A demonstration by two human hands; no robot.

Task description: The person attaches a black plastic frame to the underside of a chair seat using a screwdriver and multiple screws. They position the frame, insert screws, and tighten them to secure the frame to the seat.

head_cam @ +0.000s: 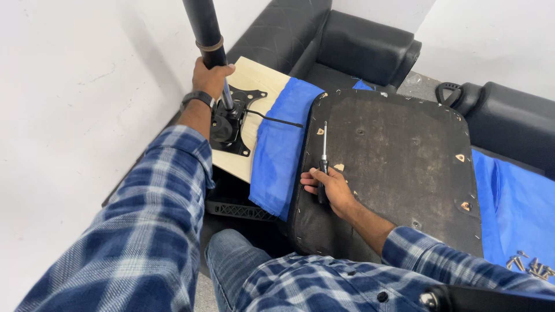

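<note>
the left hand (211, 78) grips the black chair post (207, 32) close by the white wall (69, 104), above a metal plate (234, 118) on a wooden board (263, 81). the right hand (328, 186) clasps a screwdriver (323, 159) at the left edge of the upturned seat (399, 162), beside blue cloth (280, 150).

Furniture repair/assembly spot, improvised: bare white wall (69, 115), black sofa (358, 46) far, loose screws (529, 266) near right.

Black sofa (358, 46), blue cloth (277, 144), loose screws (529, 266), black crate (237, 209).

Packages: none were in view.
Labels: none showed on any surface (walls included).
Signs: none appeared.
Screens: none were visible anywhere.
</note>
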